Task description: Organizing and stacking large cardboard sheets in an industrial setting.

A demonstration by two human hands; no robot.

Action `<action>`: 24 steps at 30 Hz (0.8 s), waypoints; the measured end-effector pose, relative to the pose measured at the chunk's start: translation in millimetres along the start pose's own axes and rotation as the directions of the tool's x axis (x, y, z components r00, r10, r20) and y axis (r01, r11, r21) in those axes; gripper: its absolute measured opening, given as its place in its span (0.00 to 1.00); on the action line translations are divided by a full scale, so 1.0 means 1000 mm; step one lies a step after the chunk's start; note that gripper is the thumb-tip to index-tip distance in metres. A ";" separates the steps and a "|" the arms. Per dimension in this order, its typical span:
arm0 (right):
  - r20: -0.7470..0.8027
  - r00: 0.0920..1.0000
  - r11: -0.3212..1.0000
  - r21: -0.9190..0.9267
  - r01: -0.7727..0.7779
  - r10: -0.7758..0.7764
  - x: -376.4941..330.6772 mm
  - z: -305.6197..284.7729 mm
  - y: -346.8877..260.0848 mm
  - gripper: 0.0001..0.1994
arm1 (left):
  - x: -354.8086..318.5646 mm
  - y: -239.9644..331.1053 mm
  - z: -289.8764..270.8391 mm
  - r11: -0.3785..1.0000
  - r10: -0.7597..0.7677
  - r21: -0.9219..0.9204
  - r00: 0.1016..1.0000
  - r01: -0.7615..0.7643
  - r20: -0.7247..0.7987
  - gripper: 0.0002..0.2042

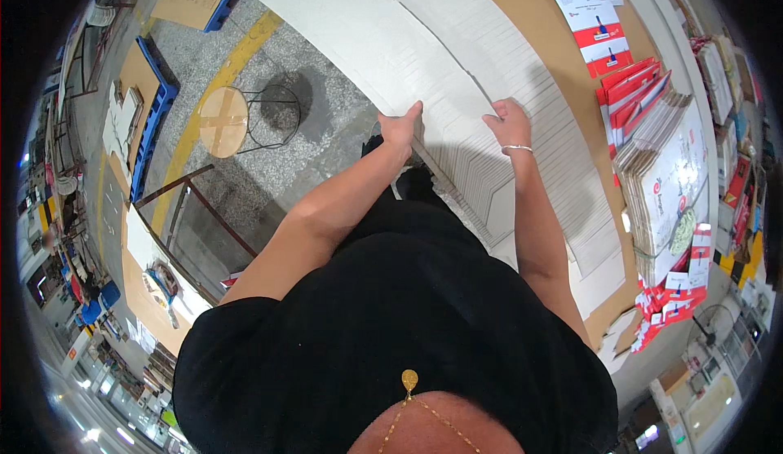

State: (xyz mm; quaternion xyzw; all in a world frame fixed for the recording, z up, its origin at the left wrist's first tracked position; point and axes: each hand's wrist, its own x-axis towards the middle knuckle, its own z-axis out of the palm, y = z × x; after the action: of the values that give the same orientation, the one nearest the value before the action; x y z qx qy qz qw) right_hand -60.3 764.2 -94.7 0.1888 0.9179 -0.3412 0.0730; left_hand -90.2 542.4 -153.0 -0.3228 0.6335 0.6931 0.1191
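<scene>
A long row of white flat cardboard sheets stands packed on edge along a brown table. My left hand grips the near edge of the sheets, thumb on top. My right hand, with a thin bracelet at the wrist, is closed over the top of the same stack a little to the right. Both hands hold a bundle of the white sheets between them. My black shirt fills the lower middle of the view.
Red-and-white printed flat cartons lie on the table's right side, with a tied bundle beside them. A round wooden stool stands on the grey floor by a yellow line. Blue pallets with cardboard sit left.
</scene>
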 end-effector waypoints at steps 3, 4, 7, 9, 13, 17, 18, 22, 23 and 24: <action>-0.015 0.998 0.985 0.162 -0.065 0.069 -0.003 0.000 0.008 0.18 | -0.004 0.002 0.005 0.990 0.008 0.140 0.997 0.003 -0.077 0.37; -0.009 0.995 0.975 0.200 -0.095 0.098 -0.002 0.000 0.011 0.18 | -0.002 0.001 0.006 0.990 0.027 0.139 0.997 -0.017 -0.077 0.37; 0.018 0.985 0.962 0.211 -0.172 0.172 0.000 0.003 0.015 0.17 | -0.002 -0.001 0.003 0.988 0.041 0.155 0.996 -0.028 -0.079 0.36; 0.040 0.974 0.957 0.181 -0.228 0.225 0.002 0.005 0.019 0.17 | -0.002 0.000 0.007 0.984 0.027 0.177 0.996 -0.013 -0.080 0.36; 0.023 0.974 0.938 0.266 -0.223 0.226 0.001 0.010 0.026 0.17 | -0.003 0.001 0.005 0.986 0.007 0.165 0.998 0.004 -0.070 0.35; 0.018 0.981 0.943 0.273 -0.189 0.191 0.003 0.014 0.029 0.17 | 0.001 0.001 0.002 0.995 -0.016 0.098 1.000 0.017 -0.015 0.36; 0.016 0.981 0.944 0.271 -0.190 0.193 0.002 0.016 0.032 0.17 | -0.001 0.000 0.004 0.995 -0.018 0.097 1.000 0.019 -0.012 0.36; -0.018 0.984 0.910 0.384 -0.158 0.179 0.007 0.017 0.021 0.16 | -0.001 0.000 0.008 0.996 -0.027 0.078 0.997 0.032 -0.069 0.35; -0.028 0.982 0.920 0.356 -0.165 0.187 0.008 0.015 0.014 0.16 | 0.002 -0.002 0.006 0.998 -0.037 0.047 0.996 0.041 -0.082 0.35; -0.023 0.983 0.920 0.356 -0.163 0.183 0.008 0.017 0.011 0.16 | 0.003 -0.005 0.004 0.998 -0.037 0.046 0.995 0.041 -0.089 0.35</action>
State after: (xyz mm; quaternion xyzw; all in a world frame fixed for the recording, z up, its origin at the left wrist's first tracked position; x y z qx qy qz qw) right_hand -62.9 763.3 -116.0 0.2887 0.8232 -0.4870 0.0421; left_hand -91.1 546.1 -158.6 -0.3624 0.6480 0.6604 0.1121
